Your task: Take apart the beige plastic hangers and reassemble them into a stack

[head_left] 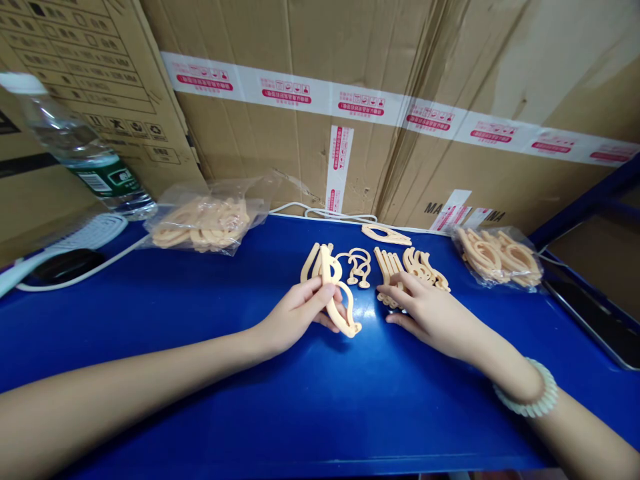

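Observation:
My left hand (305, 307) is closed around a beige curved plastic piece (344, 319) that looks like a folding hanger arm, raised above the blue table. Behind it lie more beige arm pieces (310, 261), partly hidden. Several small beige hooks (364, 267) rest between my hands. My right hand (425, 307) reaches over a row of straight-edged beige arm pieces (389, 263), fingers apart and at their near ends; its fingertips are partly hidden. Beside that row is a group of curved beige pieces (423, 267). A single beige hanger piece (386, 235) lies farther back.
Clear bags of beige pieces stand left (205, 223) and right (497, 257) on the blue table (300, 413). At left are a water bottle (95, 153), a white slotted object (95, 233) and a black mouse-like object (67, 265). A phone (595, 320) lies right. Cardboard (280, 153) walls the back.

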